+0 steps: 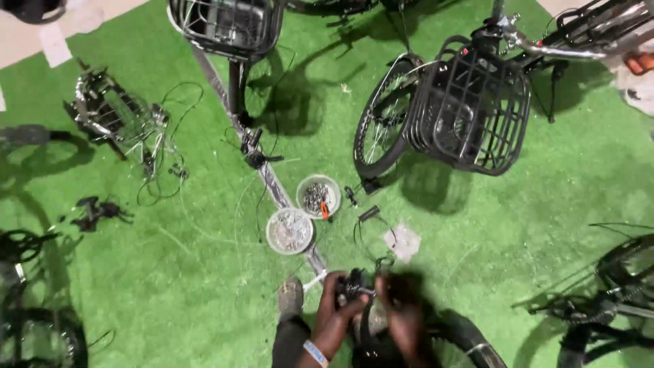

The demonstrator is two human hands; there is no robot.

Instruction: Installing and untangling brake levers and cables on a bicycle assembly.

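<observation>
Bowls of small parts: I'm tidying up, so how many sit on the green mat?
2. One bowl lies beside the bicycle's front wheel; the other bowl sits just below-left of it, touching a metal bar. Others may be hidden.

We have a single view, from a head-worn camera looking steeply down at the green mat (204,286) from standing height. The hands sit near the bottom edge, closest to the lens; the basket bicycle (470,109) lies beyond them, toward the top.
</observation>
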